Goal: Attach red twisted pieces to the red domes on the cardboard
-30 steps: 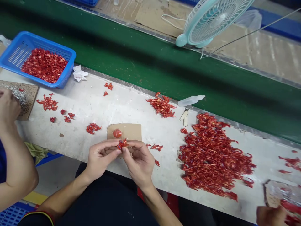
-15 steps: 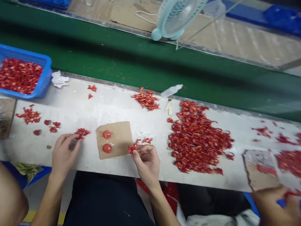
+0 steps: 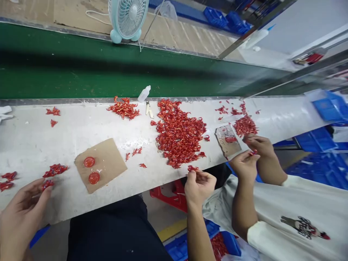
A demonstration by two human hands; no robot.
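My left hand [image 3: 28, 203] pinches a small red piece [image 3: 48, 184] at the lower left, just below a little cluster of red pieces [image 3: 55, 170]. At the table's front edge, my right hand [image 3: 199, 185] has a red piece [image 3: 192, 168] between thumb and fingers. Beyond it lies a large heap of red pieces [image 3: 179, 134]. Two round red dishes [image 3: 94, 177] rest on a cardboard square [image 3: 111, 161] between my hands. A smaller red pile [image 3: 124, 108] and a few loose red pieces [image 3: 137, 151] lie to the right of the cardboard.
A co-worker's hands [image 3: 246, 163] hold a small red piece at the right, near another cardboard piece [image 3: 231, 146]. A white bottle [image 3: 144, 93] lies by the green wall [image 3: 81, 76]. A light-blue fan [image 3: 129, 18] stands above. Blue baskets [image 3: 326, 108] are at far right.
The view has swung right, bringing the co-worker into fuller view. My right hand has moved away from the cardboard to the large heap's front. My left hand now shows a red piece in its fingers.
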